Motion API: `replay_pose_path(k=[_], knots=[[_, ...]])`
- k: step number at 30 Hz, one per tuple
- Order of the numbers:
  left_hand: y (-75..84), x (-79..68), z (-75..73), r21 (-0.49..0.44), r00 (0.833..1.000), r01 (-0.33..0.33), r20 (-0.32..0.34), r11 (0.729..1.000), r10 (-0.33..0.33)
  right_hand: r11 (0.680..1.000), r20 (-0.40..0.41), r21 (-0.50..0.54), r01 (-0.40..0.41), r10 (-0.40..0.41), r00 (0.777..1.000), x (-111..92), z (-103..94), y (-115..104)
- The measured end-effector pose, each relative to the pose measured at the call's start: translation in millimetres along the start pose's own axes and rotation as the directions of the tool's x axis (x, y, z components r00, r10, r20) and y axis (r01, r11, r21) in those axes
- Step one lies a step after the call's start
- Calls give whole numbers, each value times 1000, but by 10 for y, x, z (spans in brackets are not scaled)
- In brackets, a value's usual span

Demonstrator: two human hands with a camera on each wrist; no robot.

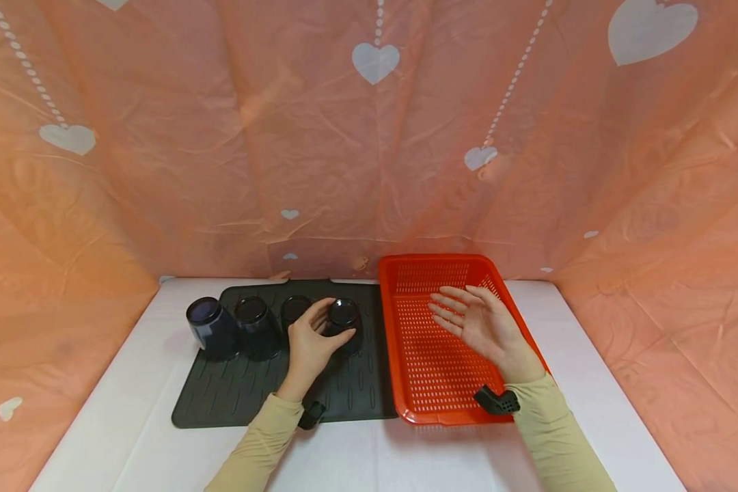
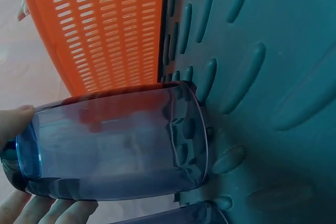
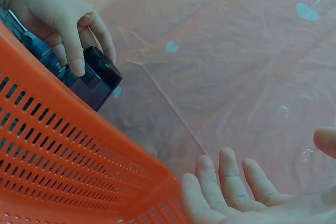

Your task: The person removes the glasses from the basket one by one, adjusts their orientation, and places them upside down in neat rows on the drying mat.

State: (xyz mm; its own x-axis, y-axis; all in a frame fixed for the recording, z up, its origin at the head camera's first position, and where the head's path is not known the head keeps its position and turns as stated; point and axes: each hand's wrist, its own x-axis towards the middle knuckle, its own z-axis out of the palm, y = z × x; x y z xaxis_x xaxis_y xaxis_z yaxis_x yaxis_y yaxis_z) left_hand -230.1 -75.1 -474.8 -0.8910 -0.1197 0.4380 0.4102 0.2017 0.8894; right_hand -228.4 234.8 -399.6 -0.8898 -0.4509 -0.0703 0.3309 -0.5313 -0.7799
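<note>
In the head view my left hand (image 1: 310, 342) holds a dark tinted drinking glass (image 1: 346, 335) near its upturned base, thumb on one side and fingers on the other. In the left wrist view that glass (image 2: 115, 145) looks clear blue-violet, its rim right at the ribbed mat (image 2: 294, 77). More upside-down glasses stand in a row to its left: one close beside my hand (image 1: 295, 309), one in the middle (image 1: 260, 329) and one at the left end (image 1: 215, 331). My right hand (image 1: 482, 324) hovers over the red basket (image 1: 400, 369), palm up, fingers spread, holding nothing.
The dark drying mat (image 1: 234, 396) lies on a white table (image 1: 123, 403), with the perforated basket against its right side. A pinkish-orange curtain (image 1: 320, 150) with white hearts hangs behind and at both sides.
</note>
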Motion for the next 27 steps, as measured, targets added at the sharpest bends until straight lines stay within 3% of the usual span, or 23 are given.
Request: replay_pose_path(k=[10, 17, 22, 27], knots=[[-33, 19, 40, 20, 1000, -23, -3, 1000, 23, 1000, 1, 2, -2, 2, 1000, 8, -2, -4], [-9, 23, 72, 76, 999, -37, 36, 996, 35, 1000, 17, 7, 0, 0, 1000, 16, 0, -7], [-3, 62, 81, 78, 996, -71, 61, 994, 67, 1000, 2, -7, 0, 0, 1000, 13, 7, -8], [11, 92, 69, 53, 994, -59, 98, 997, 54, 1000, -1, -6, -2, 2, 1000, 6, 15, -4]])
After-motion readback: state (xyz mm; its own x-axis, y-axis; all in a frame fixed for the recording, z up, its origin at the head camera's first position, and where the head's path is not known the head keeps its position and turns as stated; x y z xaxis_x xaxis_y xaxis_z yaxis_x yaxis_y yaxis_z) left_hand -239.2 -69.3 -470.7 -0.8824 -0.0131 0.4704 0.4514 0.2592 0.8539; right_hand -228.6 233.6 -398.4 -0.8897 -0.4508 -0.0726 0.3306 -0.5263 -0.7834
